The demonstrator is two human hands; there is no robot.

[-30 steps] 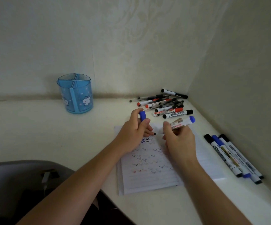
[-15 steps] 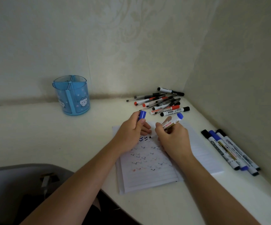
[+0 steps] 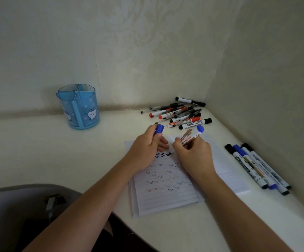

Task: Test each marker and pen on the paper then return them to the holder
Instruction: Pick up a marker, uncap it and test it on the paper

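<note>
Left grip [image 3: 147, 148] pinches a blue cap [image 3: 160, 128] upright between thumb and curled fingers, with its heel resting on the paper [image 3: 165, 195]. Well off to its left and farther back stands the blue holder [image 3: 78, 108]. No pens show above its rim, so I judge nothing has gone back yet. Between the two grips, rows of small ticks in black, blue and red fill the sheet's upper half, so many pens appear tested. Right grip [image 3: 193, 155] is clenched round an uncapped blue marker [image 3: 191, 136], its tip hidden under the fingers at the top row of ticks and its tail tilted up and away. The forearm crosses the sheet's near right part. Beyond this grip a pile of pens and markers [image 3: 180, 113] lies on the counter [image 3: 38, 151]. To its right three markers [image 3: 256, 166] lie side by side. Which lot is tested I cannot tell. Capping this one and loading the holder remain.
</note>
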